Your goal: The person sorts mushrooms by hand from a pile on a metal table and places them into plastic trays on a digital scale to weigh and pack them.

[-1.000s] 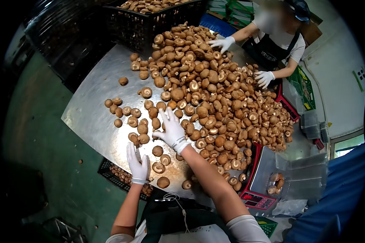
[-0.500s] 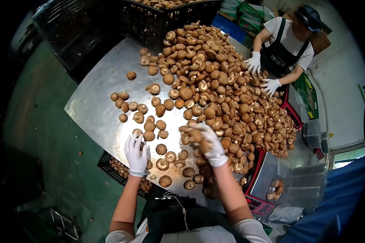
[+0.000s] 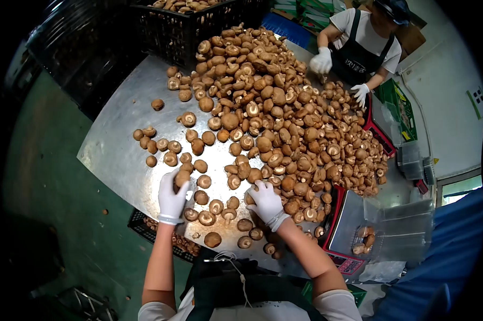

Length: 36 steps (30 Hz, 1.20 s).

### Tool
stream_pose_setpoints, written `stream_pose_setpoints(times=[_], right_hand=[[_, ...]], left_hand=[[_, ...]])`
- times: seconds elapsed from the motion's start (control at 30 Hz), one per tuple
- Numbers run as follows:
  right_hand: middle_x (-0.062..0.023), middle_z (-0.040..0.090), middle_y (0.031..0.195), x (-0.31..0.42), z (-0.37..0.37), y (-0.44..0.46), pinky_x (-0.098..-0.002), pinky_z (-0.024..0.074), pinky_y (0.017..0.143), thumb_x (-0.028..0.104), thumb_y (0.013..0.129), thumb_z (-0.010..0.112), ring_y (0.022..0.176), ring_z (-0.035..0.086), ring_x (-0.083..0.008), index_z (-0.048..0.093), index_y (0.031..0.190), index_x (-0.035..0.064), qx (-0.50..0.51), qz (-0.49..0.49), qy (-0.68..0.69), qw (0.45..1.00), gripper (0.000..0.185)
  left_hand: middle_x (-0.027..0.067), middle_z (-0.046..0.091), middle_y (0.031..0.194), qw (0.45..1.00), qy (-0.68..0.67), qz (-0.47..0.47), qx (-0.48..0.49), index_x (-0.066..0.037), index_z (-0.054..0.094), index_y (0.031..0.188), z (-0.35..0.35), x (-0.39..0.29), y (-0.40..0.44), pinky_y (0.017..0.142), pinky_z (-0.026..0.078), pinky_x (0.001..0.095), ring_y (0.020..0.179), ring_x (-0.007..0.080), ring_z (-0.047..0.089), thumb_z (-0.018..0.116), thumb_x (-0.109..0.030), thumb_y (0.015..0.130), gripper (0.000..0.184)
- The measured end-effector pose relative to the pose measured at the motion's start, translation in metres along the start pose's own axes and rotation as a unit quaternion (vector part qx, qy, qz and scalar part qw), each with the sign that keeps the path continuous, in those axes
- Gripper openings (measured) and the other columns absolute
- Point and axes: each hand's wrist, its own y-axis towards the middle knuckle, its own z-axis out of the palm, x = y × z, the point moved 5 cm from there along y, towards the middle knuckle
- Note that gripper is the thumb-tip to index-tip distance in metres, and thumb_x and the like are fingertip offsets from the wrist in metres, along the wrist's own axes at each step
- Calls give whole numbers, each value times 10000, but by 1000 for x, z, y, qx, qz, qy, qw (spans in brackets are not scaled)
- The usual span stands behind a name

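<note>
Bottom of frame: dark apron (image 3: 228, 289), white cable (image 3: 236, 262) lying across it. Just above, both hands in white gloves work over the metal surface (image 3: 113, 134). Left hand (image 3: 172, 198), left of centre, appears closed on one brown mushroom (image 3: 182, 177), pinched between thumb and fingers. Right hand (image 3: 266, 201), near centre, has fingers curled at another mushroom (image 3: 249, 198); cannot tell whether gripped or only touched. Loose mushrooms (image 3: 212, 239) lie scattered between and around the hands. Step in hand, by my reading: picking single mushrooms from the scatter. From this pose, a next move calls for a light, secure hold on the caps and clear room among neighbours. Lower right, red-trimmed scale (image 3: 346, 264). Lower left, black crate (image 3: 140, 223) below the surface edge. Beyond, large mushroom heap (image 3: 284, 112); upper right, co-worker (image 3: 365, 51); top, another crate (image 3: 185, 35) holding mushrooms.
</note>
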Motion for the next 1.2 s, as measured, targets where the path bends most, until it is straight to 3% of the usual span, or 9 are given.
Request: stream_pose_setpoints(times=[0.13,0.23,0.33,0.43,0.53,0.73,0.9,1.0,1.2], right_hand=[[-93,534,1167,-17,-15,-3,-345,484,875,144,661,783,1073,527,-263,589,1090,94,-29,-102,202,974,473],[-92,541,1249,-38,-20,-12,-349,417,997,86,756,722,1121,541,-209,556,1176,36,65,-48,622,778,455],[-146,521,1274,-39,-15,-4,-372,470,933,122,861,616,1057,571,-209,493,1226,25,43,24,844,533,397],[-140,543,1218,-22,-16,28,-340,529,824,239,858,643,942,599,-207,533,1170,44,94,23,749,655,384],[-103,569,1149,35,-34,75,-349,490,883,330,765,732,979,596,-261,625,1092,106,-43,-154,304,939,411],[-175,501,1281,99,19,130,-412,504,864,332,722,683,1011,591,-348,648,999,181,116,-208,65,969,317],[-95,610,1159,61,28,134,-302,486,871,296,807,697,990,616,-188,622,1109,39,137,-32,566,813,404],[-66,597,1135,52,8,94,-270,461,904,347,911,595,1014,580,-128,523,1248,-6,152,-43,769,620,494],[-65,560,1166,28,-5,24,-308,455,936,638,865,448,1057,570,-178,495,1228,18,61,-19,873,484,721]], left_hand=[[93,598,1103,782,-552,-289,-8,-59,508,1224,-16,57,-20,836,510,356,997,203,587,425,-422,964,454],[149,604,1048,648,-660,-368,-96,6,527,1155,-39,36,-14,875,519,338,960,222,602,488,-378,951,437],[146,622,961,737,-564,-360,-100,25,576,1073,-38,81,-16,874,514,347,948,234,609,520,-338,948,388],[114,652,975,986,-130,-98,38,-14,658,953,-37,13,16,834,494,354,933,227,606,605,-152,885,163],[97,619,1111,963,190,136,135,-120,653,1066,0,-21,29,816,482,383,966,297,581,630,-81,751,318],[85,563,1130,932,292,126,172,-150,544,1206,45,19,41,755,473,398,940,284,558,635,-115,733,483],[102,615,1056,996,46,52,59,-93,573,1181,20,12,41,750,471,360,882,260,592,708,-180,763,447],[110,636,1027,799,-478,-359,73,-33,569,1168,25,5,17,685,495,291,852,179,628,564,-345,930,393],[150,594,1135,534,-704,-451,124,-82,480,1313,60,-59,-17,606,498,256,898,233,624,456,-477,940,544]])
